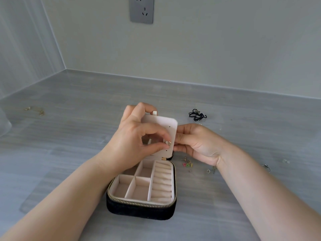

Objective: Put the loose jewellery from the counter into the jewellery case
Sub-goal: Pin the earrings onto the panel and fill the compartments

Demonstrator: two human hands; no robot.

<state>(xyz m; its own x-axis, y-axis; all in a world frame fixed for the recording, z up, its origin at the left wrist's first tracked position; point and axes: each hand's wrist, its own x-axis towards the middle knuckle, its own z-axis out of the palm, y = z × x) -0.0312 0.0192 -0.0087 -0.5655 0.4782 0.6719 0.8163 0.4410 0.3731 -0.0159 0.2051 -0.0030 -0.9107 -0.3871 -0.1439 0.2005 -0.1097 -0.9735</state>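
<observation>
Some small gold bits point(34, 110) lie far left on the grey bench point(78, 136). Near the middle, the left grip point(135, 136) is up in front of a pale panel point(161, 120). The panel stands up from the back of the open case point(140, 208). The thumb and first finger pinch a tiny gold earring point(169, 143) right against the panel, near its right edge. The other fingers reach to the top of the panel.

The case is black with a zip round its rim, and it sits on the bench close to the person. Inside it has pale square pockets on the left and a row of soft rolls on the right. High on the wall behind is a grey socket point(141, 10).

The right grip point(196, 143) holds the right edge of the panel with bent fingers. Its fingertips go behind the panel and are hidden.

Below that grip, little studs point(187, 164) lie loose on the bench just beside the case, some pink and green. More tiny bits point(211, 170) lie by the wrist. A black cord point(197, 115) lies in a tangle farther back. A ring point(267, 168) lies far right.
</observation>
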